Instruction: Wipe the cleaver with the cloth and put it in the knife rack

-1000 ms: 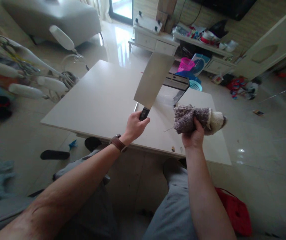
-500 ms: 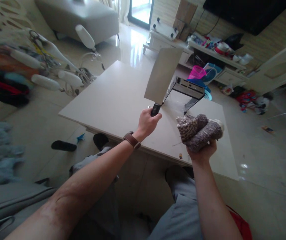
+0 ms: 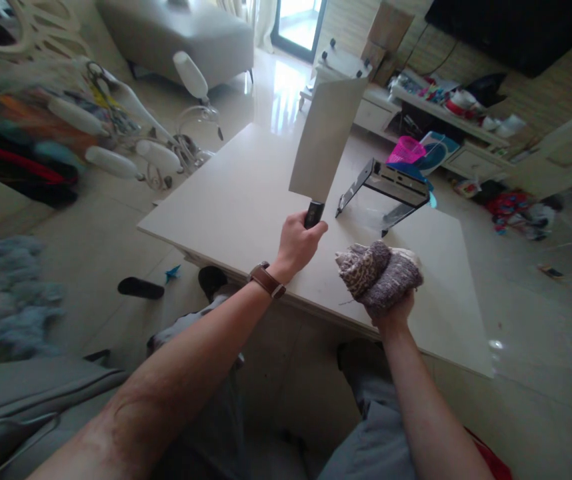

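My left hand [image 3: 300, 243] is closed around the black handle of a cleaver [image 3: 327, 141], its broad blade raised upward over the white table [image 3: 226, 207]. A brown watch is strapped on that wrist. In my right hand [image 3: 399, 313] is a bunched grey-brown cloth [image 3: 383, 273] with a patterned part on its left side; the cloth hides most of the fingers. Behind the cloth, a black-and-silver knife rack [image 3: 397, 183] stands on the table. The cleaver and the cloth are apart.
Beyond the table are a pink basket [image 3: 407, 150] and a low TV cabinet [image 3: 376, 113] with clutter on it. White lamp arms [image 3: 136, 107] reach in at the left. A dark slipper [image 3: 141, 288] and a blue-grey fluffy heap [image 3: 9, 287] lie on the floor.
The view has shifted, so the room appears further right. My right hand has turned the cloth and brought it closer to my left hand. The cleaver stays raised in my left hand.
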`<state>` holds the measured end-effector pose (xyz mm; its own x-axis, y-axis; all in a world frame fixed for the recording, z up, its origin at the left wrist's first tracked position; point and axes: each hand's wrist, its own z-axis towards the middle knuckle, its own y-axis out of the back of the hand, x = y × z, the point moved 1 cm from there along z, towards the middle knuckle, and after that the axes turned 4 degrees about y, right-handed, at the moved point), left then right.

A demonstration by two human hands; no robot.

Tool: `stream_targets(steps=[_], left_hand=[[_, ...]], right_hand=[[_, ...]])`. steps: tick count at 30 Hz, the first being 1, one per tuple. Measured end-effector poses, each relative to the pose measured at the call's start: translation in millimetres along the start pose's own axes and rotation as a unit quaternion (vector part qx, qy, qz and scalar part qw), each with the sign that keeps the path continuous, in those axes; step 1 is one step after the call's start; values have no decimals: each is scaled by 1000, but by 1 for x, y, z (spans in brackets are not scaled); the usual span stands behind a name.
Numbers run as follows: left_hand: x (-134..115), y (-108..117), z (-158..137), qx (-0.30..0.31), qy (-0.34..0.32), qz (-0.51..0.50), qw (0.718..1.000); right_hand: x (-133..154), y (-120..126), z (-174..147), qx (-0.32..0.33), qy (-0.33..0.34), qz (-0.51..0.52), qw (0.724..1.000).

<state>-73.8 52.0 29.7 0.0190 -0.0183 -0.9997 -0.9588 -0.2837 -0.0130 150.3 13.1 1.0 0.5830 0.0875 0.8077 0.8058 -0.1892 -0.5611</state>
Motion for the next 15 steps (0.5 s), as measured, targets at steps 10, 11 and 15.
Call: stream_targets(steps=[10, 11, 15], left_hand=[[0, -1, -5, 23, 47, -26, 998], [0, -2, -6, 25, 45, -24, 998], [0, -7, -8, 32, 41, -10, 999]], right_hand=[[-25, 84, 40, -201, -106, -137, 964], [-30, 95, 43, -210, -101, -146, 961], [-43, 116, 46, -213, -53, -217, 951]])
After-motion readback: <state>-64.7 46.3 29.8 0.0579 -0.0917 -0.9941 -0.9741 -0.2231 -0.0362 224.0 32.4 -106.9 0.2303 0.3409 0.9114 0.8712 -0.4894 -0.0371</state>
